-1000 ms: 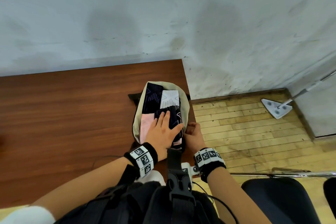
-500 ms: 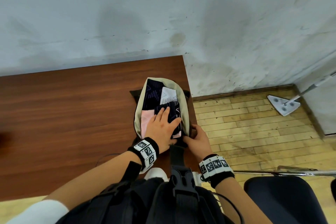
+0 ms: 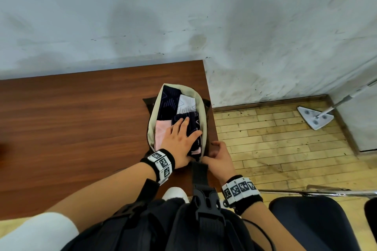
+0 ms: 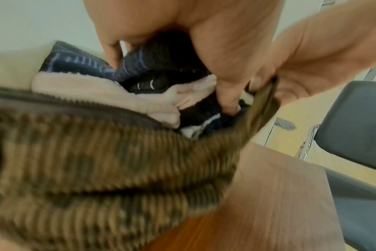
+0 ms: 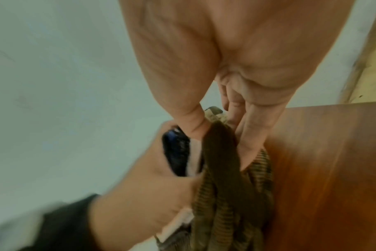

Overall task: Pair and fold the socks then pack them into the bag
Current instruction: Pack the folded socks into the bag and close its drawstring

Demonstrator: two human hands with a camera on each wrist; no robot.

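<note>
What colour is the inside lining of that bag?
Cream; the bag lining shows best in the head view, around the folded socks.

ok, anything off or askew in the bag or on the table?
Nothing spilled or damaged. The bag sits at the table's right edge, near the corner, still open. The socks fill it to the rim; the left hand presses them flat while the right hand pinches the bag's near end. No loose socks are visible on the table.
</note>
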